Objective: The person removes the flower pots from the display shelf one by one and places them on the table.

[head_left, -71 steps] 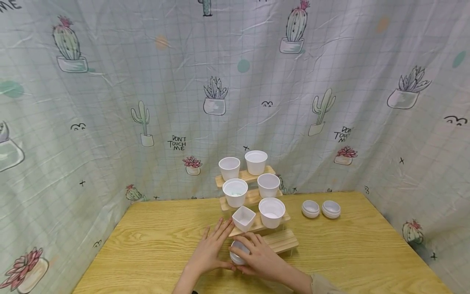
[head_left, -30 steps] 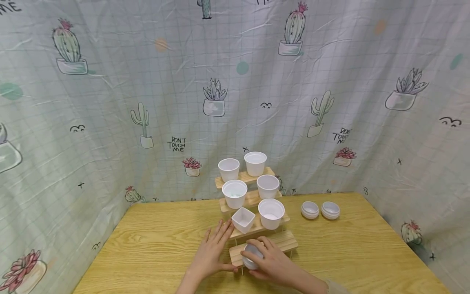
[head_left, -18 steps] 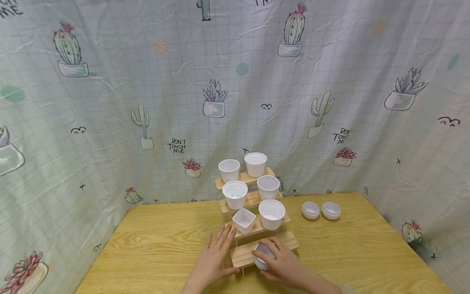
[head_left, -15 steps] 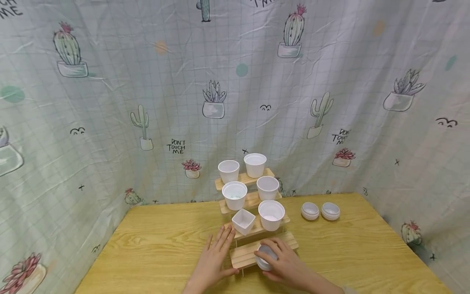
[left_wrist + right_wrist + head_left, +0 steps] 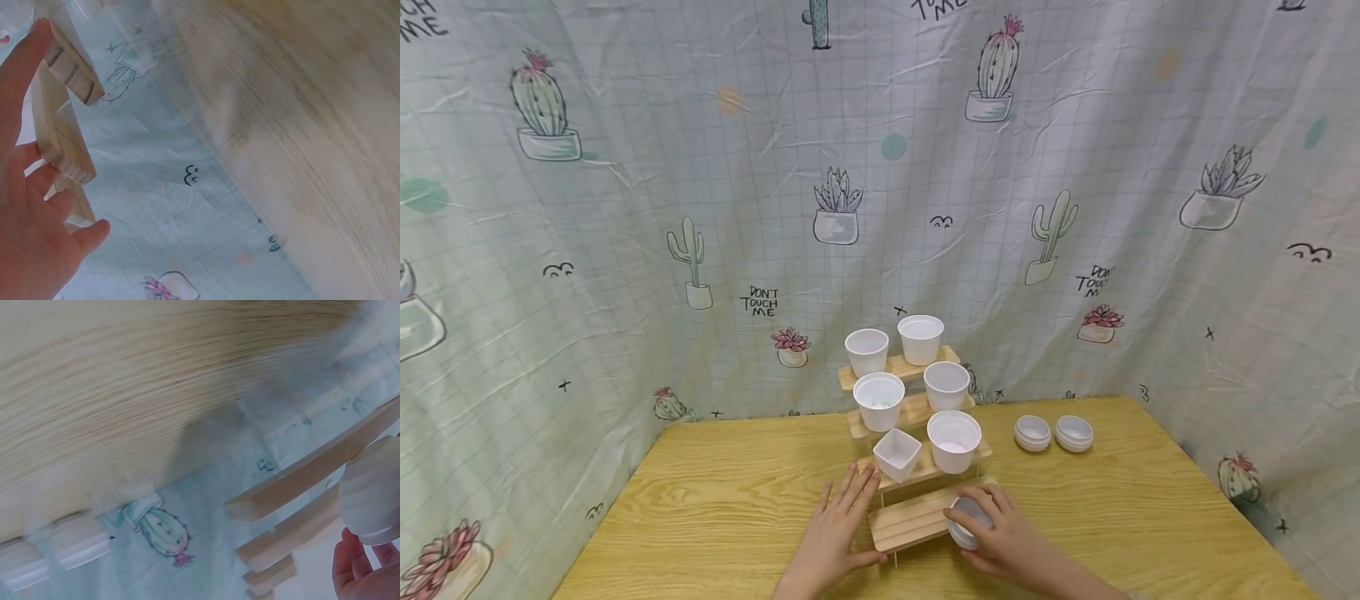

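My right hand [image 5: 1011, 543] grips a small round white pot [image 5: 972, 509] at the right end of the lowest shelf [image 5: 910, 518] of a stepped wooden stand. In the right wrist view, fingertips [image 5: 353, 540] meet the base of that pot [image 5: 372, 487], whose wall is ridged. My left hand [image 5: 831, 533] lies along the stand's left side with its fingers spread, thumb near the bottom shelf's front corner. From the left wrist view, the hand [image 5: 34, 219] has its fingertips against the shelf ends [image 5: 65, 140]. A square white pot [image 5: 897, 455] sits just above it, one shelf up.
Beside the square pot stands a round white pot [image 5: 954, 442]. Several more tapered white pots, such as one [image 5: 867, 353] at the top left, fill the upper shelves. Two low ridged pots [image 5: 1032, 434] stand on the wooden table [image 5: 715, 500] at right, before a cactus-print curtain [image 5: 760, 167].
My right hand has carried the small pot rightward along the lowest shelf, from its left end to its right end. My left hand has stayed at the stand's left side.
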Available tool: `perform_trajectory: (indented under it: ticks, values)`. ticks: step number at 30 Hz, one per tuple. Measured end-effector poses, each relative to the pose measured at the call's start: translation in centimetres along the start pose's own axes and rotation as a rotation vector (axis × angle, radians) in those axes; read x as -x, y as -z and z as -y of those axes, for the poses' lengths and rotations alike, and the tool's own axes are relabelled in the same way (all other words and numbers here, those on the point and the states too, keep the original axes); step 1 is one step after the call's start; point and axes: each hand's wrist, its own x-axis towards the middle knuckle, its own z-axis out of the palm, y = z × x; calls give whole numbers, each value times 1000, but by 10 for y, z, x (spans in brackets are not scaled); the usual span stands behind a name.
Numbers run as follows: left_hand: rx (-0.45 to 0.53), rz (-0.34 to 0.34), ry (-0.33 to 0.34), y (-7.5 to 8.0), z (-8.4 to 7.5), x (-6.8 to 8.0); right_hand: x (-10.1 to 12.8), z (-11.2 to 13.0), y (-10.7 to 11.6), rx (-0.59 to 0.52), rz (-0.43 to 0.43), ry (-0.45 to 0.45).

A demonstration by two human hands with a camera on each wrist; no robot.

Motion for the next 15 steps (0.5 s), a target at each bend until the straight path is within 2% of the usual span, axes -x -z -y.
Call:
perform_trajectory:
  ticks: [6, 15]
  values:
    - [14, 5, 13, -1, 1, 1, 8, -9, 5, 29, 19, -16]
    - [18, 54, 48, 2, -1, 0, 21, -20, 9, 68, 18, -40]
